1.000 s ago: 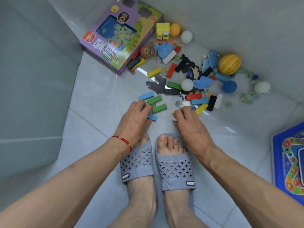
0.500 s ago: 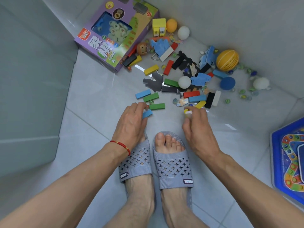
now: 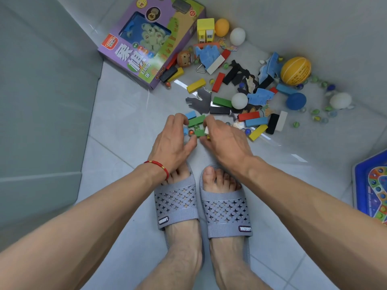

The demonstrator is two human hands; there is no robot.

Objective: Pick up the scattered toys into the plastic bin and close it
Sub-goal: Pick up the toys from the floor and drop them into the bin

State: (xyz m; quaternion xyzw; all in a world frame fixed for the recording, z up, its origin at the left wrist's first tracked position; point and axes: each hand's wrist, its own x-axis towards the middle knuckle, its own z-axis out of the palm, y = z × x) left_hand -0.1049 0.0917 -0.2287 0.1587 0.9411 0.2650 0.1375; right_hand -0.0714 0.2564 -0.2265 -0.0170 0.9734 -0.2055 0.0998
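Head view. Change: your hands, apart half a second ago, have converged on the nearest green wooden blocks (image 3: 196,120); gathering has begun, nothing is binned, and no plastic bin is visible.

Left hand (image 3: 172,143): palm down, fingers curled beside a small blue block (image 3: 185,130); whether it grips, you cannot tell.

Right hand (image 3: 225,139): fingers curled around small white and yellow pieces (image 3: 207,131).

Scattered toys: coloured blocks, balls, marbles, and a purple cardboard game box (image 3: 150,40), spread across the grey tiled floor (image 3: 117,122).
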